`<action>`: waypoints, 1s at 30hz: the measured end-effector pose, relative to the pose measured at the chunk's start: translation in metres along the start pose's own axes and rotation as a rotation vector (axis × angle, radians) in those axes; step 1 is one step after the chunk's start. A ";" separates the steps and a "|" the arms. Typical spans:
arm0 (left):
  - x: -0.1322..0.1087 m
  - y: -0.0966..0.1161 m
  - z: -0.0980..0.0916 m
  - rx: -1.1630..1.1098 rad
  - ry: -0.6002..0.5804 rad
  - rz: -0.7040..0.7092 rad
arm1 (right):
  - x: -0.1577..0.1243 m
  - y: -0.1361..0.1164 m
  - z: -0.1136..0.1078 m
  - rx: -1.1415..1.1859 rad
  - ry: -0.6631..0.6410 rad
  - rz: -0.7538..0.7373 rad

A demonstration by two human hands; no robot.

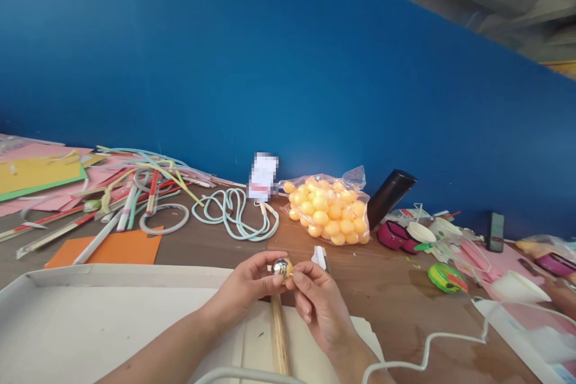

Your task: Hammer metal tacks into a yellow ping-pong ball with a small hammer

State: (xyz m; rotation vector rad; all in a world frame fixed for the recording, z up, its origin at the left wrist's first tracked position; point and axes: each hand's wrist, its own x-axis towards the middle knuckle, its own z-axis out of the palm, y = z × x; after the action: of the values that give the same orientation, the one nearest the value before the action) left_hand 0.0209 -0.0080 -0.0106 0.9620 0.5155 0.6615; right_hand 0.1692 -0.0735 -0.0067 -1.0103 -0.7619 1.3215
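Note:
My left hand point(245, 281) holds a small shiny silver ball point(279, 267) between thumb and fingers. A yellowish patch point(289, 268) shows on the ball's right side. Close against that side, my right hand point(320, 306) has its thumb and forefinger pinched together. A tiny pale bit shows at those fingertips, too small to name. Below both hands a wooden stick point(279, 336) lies lengthwise over a white cardboard tray or box point(135, 318). Whether the stick touches the ball, I cannot tell.
Beyond my hands sit a clear bag of orange balls point(326, 207), a coiled pale-blue cord point(238, 216) and a black cylinder point(390, 197). Straws and coloured paper point(112, 246) crowd the left. At right are a green tape measure point(446, 278), a paper cup point(519, 288) and a white cable point(427, 348).

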 end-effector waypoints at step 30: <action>0.001 0.000 -0.004 0.077 -0.032 0.025 | -0.003 -0.002 -0.002 0.028 -0.011 0.063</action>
State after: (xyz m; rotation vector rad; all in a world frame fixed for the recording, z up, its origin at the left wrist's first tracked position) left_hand 0.0186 -0.0051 -0.0131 1.0513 0.5047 0.6516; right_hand 0.1712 -0.0769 -0.0053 -1.0127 -0.7225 1.3892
